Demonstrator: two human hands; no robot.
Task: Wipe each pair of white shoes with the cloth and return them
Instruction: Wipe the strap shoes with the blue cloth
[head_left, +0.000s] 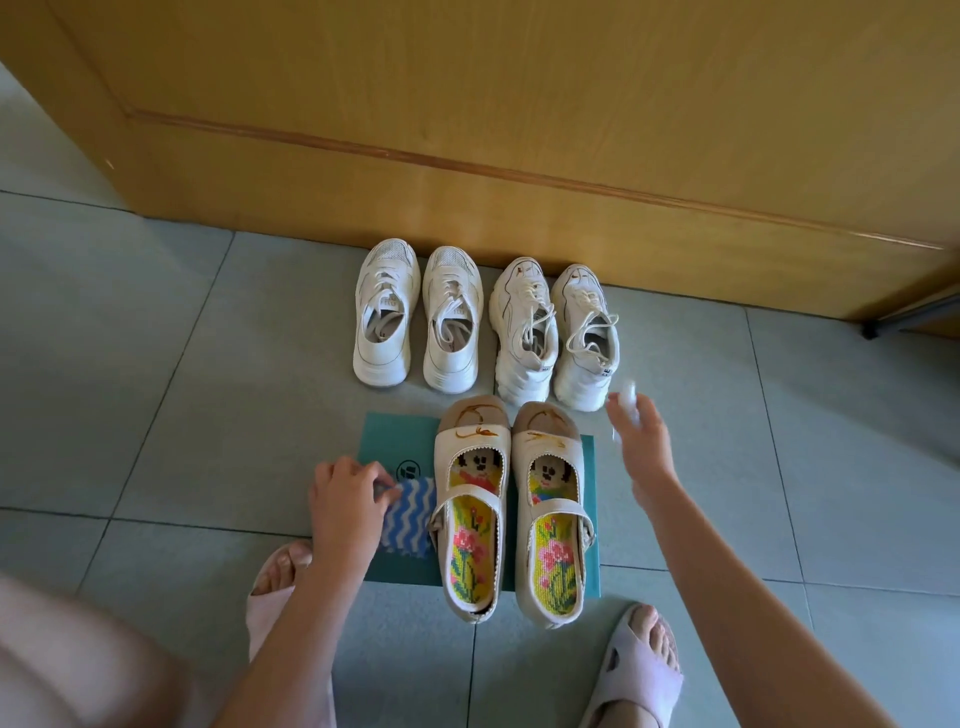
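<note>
The person is crouching over a grey tiled floor (156, 364), feet in pale pink slippers (636, 675). The left hand (345, 499) is resting on the teal mat (384, 441), its fingers (371, 480) curling down and pinching the near edge of the blue-and-white wavy cloth (410, 514). The cloth is lying flat on the mat, just beside the left one of a pair of beige strap shoes (470, 441) with bright cross-stitched insoles. These are standing side by side on the mat, toes pointing away from the person.

The right hand (641, 441) is hovering off the mat's right edge, near the heel of the rightmost sneaker. Its fingers are curling round a small pale object (626, 397), too blurred to identify.

Beyond the mat, two pairs of white lace-up sneakers are sitting in a row on the floor, toes pointing at a wooden door (467, 130): the left pair (384, 358) smoother, the right pair (582, 374) chunkier-soled with loose laces. Neither hand is touching them.
</note>
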